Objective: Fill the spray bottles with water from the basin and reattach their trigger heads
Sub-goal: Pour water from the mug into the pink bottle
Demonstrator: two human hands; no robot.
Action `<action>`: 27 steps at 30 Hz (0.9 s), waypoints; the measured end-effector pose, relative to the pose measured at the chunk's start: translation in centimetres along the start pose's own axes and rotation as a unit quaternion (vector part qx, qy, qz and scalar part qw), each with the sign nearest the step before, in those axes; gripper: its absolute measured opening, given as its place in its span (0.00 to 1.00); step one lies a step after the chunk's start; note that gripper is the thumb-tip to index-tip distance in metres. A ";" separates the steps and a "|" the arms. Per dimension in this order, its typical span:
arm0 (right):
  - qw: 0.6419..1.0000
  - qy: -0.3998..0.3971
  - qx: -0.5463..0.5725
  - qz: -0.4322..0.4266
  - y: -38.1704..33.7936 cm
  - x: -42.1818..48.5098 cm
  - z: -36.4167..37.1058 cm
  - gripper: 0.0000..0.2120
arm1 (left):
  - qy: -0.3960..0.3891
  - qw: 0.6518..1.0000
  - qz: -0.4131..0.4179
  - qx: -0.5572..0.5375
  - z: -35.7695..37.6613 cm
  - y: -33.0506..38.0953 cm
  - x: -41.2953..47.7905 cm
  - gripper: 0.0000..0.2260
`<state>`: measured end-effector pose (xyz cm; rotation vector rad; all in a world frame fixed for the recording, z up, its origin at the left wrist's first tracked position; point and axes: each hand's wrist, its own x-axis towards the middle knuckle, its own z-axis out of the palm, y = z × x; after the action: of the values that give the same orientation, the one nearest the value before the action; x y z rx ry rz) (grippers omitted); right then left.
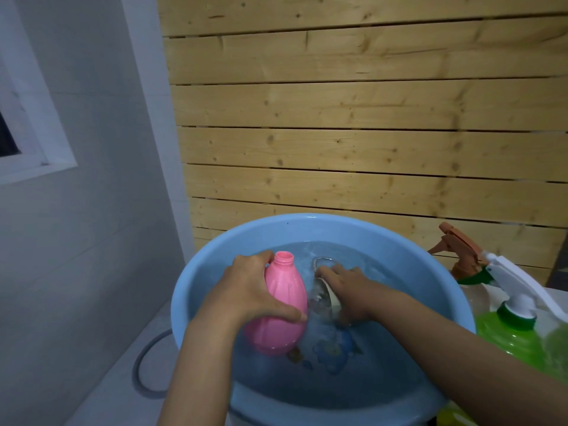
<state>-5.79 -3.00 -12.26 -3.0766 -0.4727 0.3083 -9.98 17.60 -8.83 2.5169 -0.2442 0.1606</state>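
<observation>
Water [381, 269] fills the lower part of the round blue plastic basin [430, 272], and both of our hands are in it.

Our left hand [246, 290] is wrapped round the pink egg-shaped plastic spray bottle [282, 309], thumb across the front and fingers behind. The bottle sits in the left half of the basin, leaning with its bottom dipped in the water. Its threaded neck sticks up in the air, with no trigger head on it.

Our right hand [347, 290] is in the middle of the basin, partly under the surface. Its fingers are curled over a pale, see-through container with a whitish rim [325, 299], which lies tipped over in the water right against the pink bottle. The ripples blur it, so we honestly can't say what kind of container it is.

Just outside the basin's right rim stands a green translucent plastic bottle [516, 336] with a white trigger head [516, 281] on a green collar. Behind that one we can see an orange-brown trigger head [458, 244] on another bottle, also close to the rim.

A grey hose [138, 364] loops on the floor to the basin's left, and a wall of pale wooden planks [368, 118] rises behind the basin.
</observation>
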 end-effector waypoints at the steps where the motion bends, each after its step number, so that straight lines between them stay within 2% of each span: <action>1: 1.000 0.000 0.020 -0.001 0.0 0.1 0.0 0.39 | -0.001 1.000 -0.001 -0.002 0.0 0.0 0.0 0.35; 4: 0.994 0.037 0.106 -0.002 0.0 0.3 -0.4 0.33 | -0.008 1.000 -0.002 -0.009 -0.1 -0.1 -0.1 0.36; 8: 0.976 0.084 0.202 0.015 0.0 -0.2 -1.1 0.35 | -0.009 1.000 0.001 -0.001 0.0 -0.3 0.0 0.35; 13: 0.919 0.124 0.371 0.052 -0.7 -0.7 -2.1 0.33 | -0.003 1.000 -0.018 0.004 -0.1 -0.4 0.0 0.38; 17: 0.868 0.174 0.463 0.040 -1.3 -0.8 -2.2 0.33 | 0.012 1.000 -0.021 -0.012 -0.2 -0.4 0.0 0.34; 19: 0.851 0.207 0.482 0.017 -1.5 -0.9 -2.5 0.32 | 0.014 1.000 -0.023 -0.007 -0.2 -0.4 0.0 0.32; 22: 0.849 0.253 0.463 -0.021 -1.9 -1.0 -2.7 0.34 | 0.014 0.999 -0.036 0.002 -0.3 -0.4 -0.1 0.30; 27: 0.835 0.335 0.431 -0.063 -2.2 -1.2 -3.0 0.36 | 0.000 0.998 -0.056 0.017 -0.4 -0.8 -0.1 0.34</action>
<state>-7.01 -1.18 -8.95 -2.0495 -0.3485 -0.4451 -9.93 18.52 -8.96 2.5559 -0.1022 0.1200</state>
